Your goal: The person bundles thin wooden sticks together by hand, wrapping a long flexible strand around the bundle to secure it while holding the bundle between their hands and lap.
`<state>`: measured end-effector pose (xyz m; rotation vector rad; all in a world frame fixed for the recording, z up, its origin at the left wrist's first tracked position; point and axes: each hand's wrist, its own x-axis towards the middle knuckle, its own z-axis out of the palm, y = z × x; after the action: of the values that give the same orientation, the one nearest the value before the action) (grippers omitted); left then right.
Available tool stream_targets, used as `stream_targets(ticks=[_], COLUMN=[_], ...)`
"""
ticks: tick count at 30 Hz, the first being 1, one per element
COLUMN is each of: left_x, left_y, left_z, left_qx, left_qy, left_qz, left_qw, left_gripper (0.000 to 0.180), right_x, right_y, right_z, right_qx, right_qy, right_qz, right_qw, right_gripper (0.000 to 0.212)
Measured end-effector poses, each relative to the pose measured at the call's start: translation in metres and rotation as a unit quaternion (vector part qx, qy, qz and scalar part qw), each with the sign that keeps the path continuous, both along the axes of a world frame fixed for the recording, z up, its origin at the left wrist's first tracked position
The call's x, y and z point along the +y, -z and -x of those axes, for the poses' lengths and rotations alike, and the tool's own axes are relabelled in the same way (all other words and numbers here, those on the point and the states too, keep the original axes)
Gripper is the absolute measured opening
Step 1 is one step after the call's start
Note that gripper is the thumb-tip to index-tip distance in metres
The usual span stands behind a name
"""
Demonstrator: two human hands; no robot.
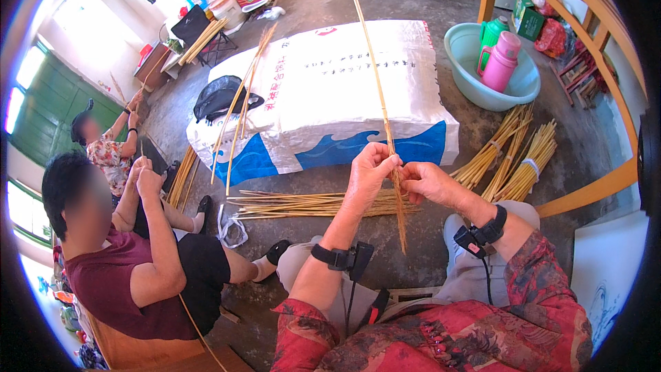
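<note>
Straw-coloured stalk [376, 76] slants before the near edge of the white printed sack [330, 89], the left hand [366, 173] clamping its fingers above the frayed lower end, the right hand [434, 182] pinching just beside, probably to steady so long a stem.

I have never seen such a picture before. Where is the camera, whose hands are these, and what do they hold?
There is no robot here. A wide fisheye camera on a person's head looks down, so edges bend. The left hand and right hand are the wearer's own, with black straps on both wrists. The left pinches a long straw-coloured stalk; the right's fingers are at its lower part. Ahead, a white covering bears a black bag and more stalks. The co-worker in maroon sits to the left.
</note>
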<state>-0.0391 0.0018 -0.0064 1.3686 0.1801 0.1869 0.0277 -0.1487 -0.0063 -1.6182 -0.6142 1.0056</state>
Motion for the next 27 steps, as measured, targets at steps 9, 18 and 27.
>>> stream_targets(ticks=[9, 18, 27], left_x=[0.0018, 0.0014, 0.0016], left_y=[0.0006, -0.0005, -0.0017], left_z=[0.0003, 0.0, -0.0003], left_qx=[-0.01, -0.009, -0.006], left_qy=[-0.011, -0.008, -0.006], left_qz=[0.019, 0.026, 0.021], left_qw=[1.0, 1.0, 1.0], left_gripper=[0.012, 0.013, 0.011], right_x=[-0.0001, -0.0007, -0.0012], right_y=[-0.0004, 0.0018, -0.0013], right_z=[-0.0023, -0.0032, -0.0027], right_qx=[0.017, 0.019, 0.017], right_qy=[-0.005, 0.003, 0.001], right_qz=[0.003, -0.005, -0.006], right_qw=[1.0, 1.0, 1.0], right_gripper=[0.012, 0.01, 0.01])
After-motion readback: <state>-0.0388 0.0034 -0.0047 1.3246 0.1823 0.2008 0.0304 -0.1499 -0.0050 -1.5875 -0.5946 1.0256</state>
